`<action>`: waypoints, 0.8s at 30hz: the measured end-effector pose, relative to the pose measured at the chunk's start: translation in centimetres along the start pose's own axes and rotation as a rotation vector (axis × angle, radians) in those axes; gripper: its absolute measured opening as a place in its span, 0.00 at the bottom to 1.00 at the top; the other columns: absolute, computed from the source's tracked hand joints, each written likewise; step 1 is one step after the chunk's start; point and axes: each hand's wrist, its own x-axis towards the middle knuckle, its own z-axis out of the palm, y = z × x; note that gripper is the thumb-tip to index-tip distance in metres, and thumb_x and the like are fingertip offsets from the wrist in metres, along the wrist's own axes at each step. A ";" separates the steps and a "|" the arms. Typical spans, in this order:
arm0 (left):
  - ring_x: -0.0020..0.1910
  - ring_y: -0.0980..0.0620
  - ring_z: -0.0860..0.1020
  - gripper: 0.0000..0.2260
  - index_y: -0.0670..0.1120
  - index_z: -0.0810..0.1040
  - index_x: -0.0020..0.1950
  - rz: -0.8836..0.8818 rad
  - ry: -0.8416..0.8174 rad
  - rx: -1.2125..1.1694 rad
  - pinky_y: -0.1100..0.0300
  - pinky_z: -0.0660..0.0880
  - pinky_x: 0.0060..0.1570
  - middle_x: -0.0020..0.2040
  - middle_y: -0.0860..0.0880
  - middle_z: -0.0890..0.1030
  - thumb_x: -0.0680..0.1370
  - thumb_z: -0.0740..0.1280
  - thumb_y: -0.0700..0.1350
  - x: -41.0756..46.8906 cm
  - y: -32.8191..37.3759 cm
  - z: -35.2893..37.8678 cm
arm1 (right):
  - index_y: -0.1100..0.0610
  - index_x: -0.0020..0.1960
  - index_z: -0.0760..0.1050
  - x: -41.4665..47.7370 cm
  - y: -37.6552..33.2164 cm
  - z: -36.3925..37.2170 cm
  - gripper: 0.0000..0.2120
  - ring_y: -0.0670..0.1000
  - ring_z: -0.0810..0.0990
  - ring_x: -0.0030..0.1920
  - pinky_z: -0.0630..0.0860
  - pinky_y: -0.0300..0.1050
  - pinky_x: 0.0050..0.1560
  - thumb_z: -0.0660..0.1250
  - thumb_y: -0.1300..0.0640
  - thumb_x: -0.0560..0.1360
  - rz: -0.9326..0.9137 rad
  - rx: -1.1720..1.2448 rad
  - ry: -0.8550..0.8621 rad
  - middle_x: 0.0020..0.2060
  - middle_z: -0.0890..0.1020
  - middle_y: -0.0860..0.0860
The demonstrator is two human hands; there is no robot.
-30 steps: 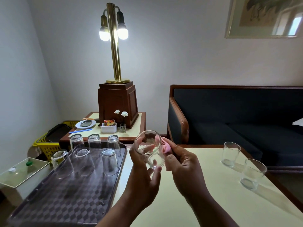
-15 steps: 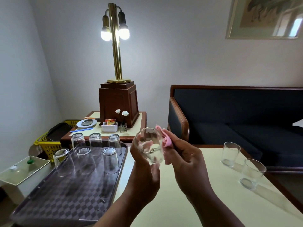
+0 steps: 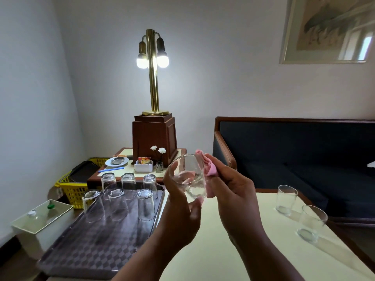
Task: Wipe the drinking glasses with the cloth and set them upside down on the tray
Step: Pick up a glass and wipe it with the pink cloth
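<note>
A cream table [image 3: 211, 260], with a checkered tray [image 3: 87, 254] at its left holding six inverted glasses [image 3: 146, 205]; two upright glasses [image 3: 286, 199] stand near its right edge. Above it, the left hand [image 3: 179, 216] grips a tilted glass [image 3: 187, 175]; the right hand [image 3: 233, 191] pinches a pink cloth [image 3: 210, 169] against its side.

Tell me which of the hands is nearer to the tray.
Left. The left hand, gripping the glass, is just right of the tray; the right hand, holding the pink cloth, is beyond the glass, farther right.

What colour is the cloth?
Pink. The cloth, held by the right hand against the glass, shows in the head view.
</note>
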 end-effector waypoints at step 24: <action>0.66 0.56 0.73 0.43 0.47 0.46 0.75 -0.067 0.019 0.019 0.68 0.73 0.60 0.68 0.48 0.69 0.72 0.73 0.43 0.0 0.9 -0.1 | 0.39 0.56 0.80 -0.5 -1.1 -0.2 0.13 0.32 0.80 0.50 0.76 0.26 0.39 0.67 0.55 0.78 0.066 0.030 0.010 0.46 0.85 0.34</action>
